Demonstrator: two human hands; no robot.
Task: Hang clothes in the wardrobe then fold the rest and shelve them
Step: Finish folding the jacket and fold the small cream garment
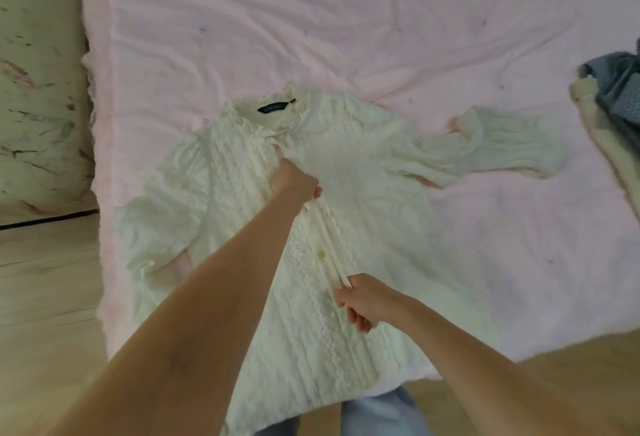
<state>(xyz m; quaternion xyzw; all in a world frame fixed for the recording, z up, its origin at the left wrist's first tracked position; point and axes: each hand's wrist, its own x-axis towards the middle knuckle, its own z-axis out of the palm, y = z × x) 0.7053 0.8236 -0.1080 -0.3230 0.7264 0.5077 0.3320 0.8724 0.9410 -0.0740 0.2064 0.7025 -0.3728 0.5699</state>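
blouse: cream lace blouse is spread front-up on the bed, over the pink sheet, hem hanging off the near edge toward the person

left hand: left hand sits on the upper button placket just below the collar, fingers curled down and pinching the fabric there, so that grip is closed on the blouse

right hand: right hand is lower on the same placket, pinching the end of a thin ribbon tie that runs up the front toward the other hand

arms: both bare forearms reach in from the bottom, left one stretched further out

direction: collar with its dark label points away, long axis runs far-to-near; one sleeve flung out right

other stuff: heap of blue and cream clothes at the right edge, wood floor left
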